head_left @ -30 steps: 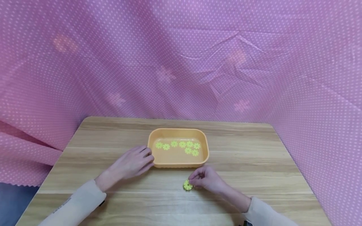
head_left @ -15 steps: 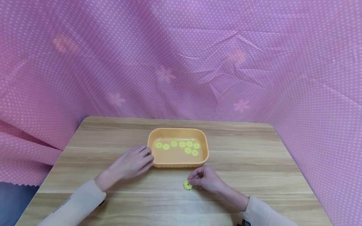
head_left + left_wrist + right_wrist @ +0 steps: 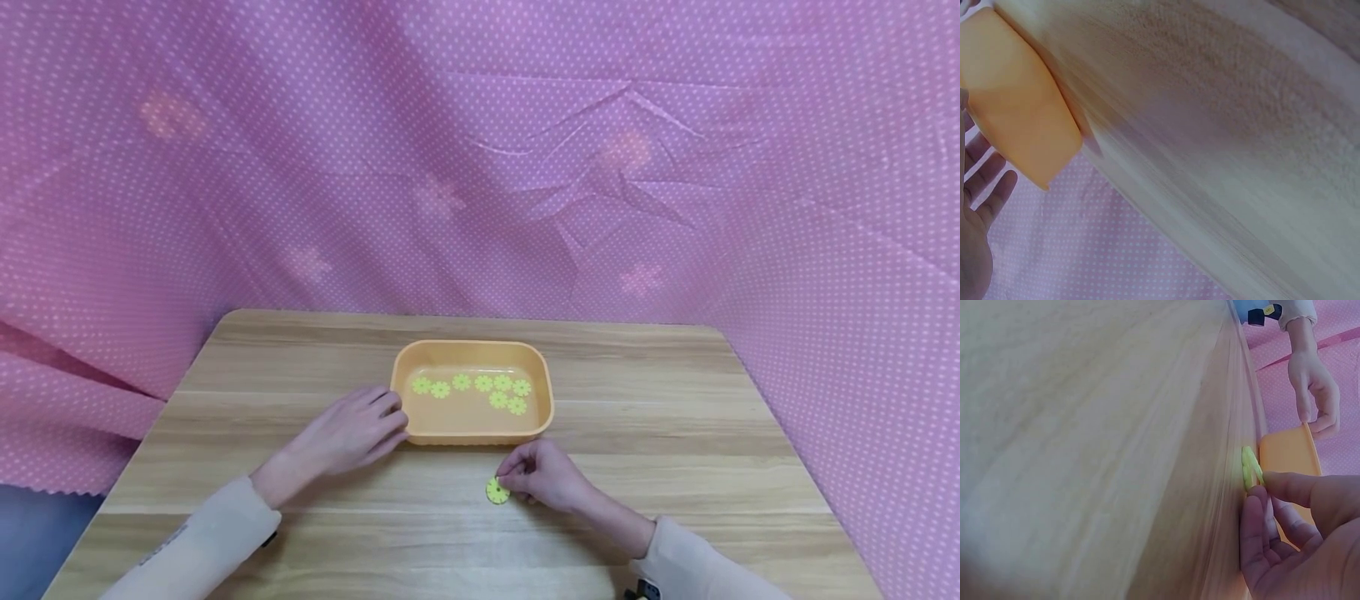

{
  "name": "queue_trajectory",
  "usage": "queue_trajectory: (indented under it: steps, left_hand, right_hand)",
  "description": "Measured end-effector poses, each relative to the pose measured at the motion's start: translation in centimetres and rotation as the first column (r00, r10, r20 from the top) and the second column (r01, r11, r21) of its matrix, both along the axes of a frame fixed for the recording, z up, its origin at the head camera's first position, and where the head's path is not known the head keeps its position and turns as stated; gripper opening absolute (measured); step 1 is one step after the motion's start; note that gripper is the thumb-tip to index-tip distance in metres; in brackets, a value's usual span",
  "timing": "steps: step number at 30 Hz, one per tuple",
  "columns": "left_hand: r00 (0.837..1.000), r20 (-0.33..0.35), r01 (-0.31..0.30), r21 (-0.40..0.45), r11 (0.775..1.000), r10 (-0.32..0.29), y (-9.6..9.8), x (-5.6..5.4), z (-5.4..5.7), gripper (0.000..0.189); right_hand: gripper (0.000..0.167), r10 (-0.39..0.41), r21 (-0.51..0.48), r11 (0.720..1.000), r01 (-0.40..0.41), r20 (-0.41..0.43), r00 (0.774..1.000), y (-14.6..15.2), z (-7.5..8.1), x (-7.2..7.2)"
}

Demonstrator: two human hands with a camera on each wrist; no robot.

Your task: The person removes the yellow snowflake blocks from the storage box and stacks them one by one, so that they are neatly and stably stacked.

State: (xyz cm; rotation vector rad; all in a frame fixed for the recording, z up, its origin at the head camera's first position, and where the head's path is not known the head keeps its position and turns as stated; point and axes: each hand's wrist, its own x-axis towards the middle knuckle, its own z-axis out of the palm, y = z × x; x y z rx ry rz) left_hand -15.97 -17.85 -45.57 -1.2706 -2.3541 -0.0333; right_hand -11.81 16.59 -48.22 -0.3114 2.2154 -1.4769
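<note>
My left hand [image 3: 363, 429] grips the left rim of a pale orange plastic box [image 3: 465, 438]; in the right wrist view its thumb and fingers pinch the box's edge. Inside lie several yellow-green flower-shaped discs [image 3: 483, 383], flat on the bottom. Just in front of the box, low over the table, thumb and fingertips of my right hand [image 3: 551, 479] pinch another flower-shaped disc [image 3: 496, 492] with a small centre hole. Seen from the right wrist, this disc [image 3: 1258, 469] tilts away from a second disc [image 3: 1247, 469] close beside it.
The wood-grain table [image 3: 315, 350] has a rounded far edge. Pink dotted cloth [image 3: 480, 167] hangs behind it and at both sides. A dark device [image 3: 643, 590] shows at the right sleeve.
My right forearm has shifted slightly left, and the pinched disc's tilt has changed a little. The left hand and the box stay where they were.
</note>
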Motion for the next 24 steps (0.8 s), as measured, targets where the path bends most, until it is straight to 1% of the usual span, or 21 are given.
queue_trajectory:
  steps: [15,24]
  left_hand:
    - [1.000,-0.022,0.020,0.011,1.000,-0.020,-0.02,-0.10,0.04,0.016]
    - [1.000,-0.006,-0.002,-0.009,1.000,0.002,-0.06,-0.05,0.18,0.016]
  right_hand:
    - [0.007,0.002,0.047,0.999,0.001,-0.064,0.998,-0.09,-0.17,0.10]
    - [0.004,0.005,0.076,0.997,0.002,-0.089,0.996,-0.29,-0.22,0.08]
